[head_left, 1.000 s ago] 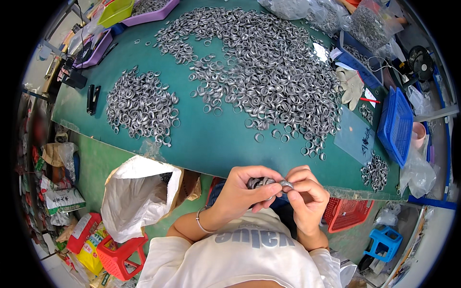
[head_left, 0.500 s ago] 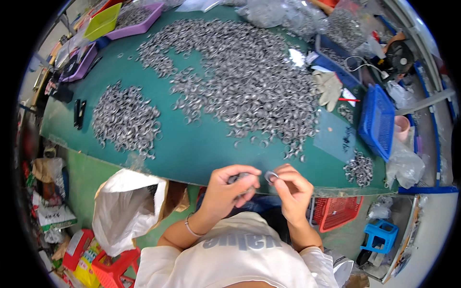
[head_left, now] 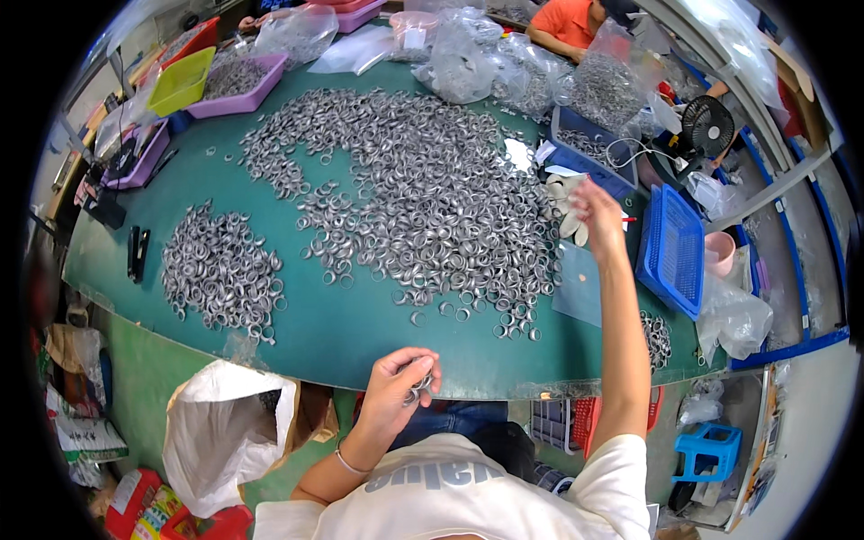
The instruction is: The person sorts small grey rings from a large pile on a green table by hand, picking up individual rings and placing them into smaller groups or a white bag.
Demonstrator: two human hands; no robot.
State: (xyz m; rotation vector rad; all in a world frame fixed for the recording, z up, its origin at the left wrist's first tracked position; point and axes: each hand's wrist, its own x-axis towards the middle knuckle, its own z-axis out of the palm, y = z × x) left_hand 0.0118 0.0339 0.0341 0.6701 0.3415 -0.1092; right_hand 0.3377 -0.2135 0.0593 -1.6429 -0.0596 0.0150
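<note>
My left hand (head_left: 401, 385) is closed around several grey metal rings (head_left: 417, 389) just off the near edge of the green table (head_left: 351, 310). Stretched far forward, my right hand (head_left: 596, 212) is over the right side of the table, beside a pale work glove (head_left: 564, 205); its fingers are smeared, and I cannot tell if a ring is in them. A wide heap of loose metal rings (head_left: 450, 198) spreads over the middle of the table. On the left lies a smaller heap of rings (head_left: 220, 274). A small cluster of rings (head_left: 656, 340) sits beyond my right forearm.
Stacked blue baskets (head_left: 670, 252) and a black fan (head_left: 707, 124) stand at the right. A blue bin (head_left: 589, 148) holds more rings. Purple (head_left: 238, 101) and yellow trays (head_left: 180, 83) are at the far left. A white sack (head_left: 229, 427) gapes below the table edge. Someone in orange (head_left: 567, 27) is across the table.
My right hand has left the spot beside my left hand and reached far forward and right. My left hand, still holding rings, is slightly lower and further left. The view has tilted up.
</note>
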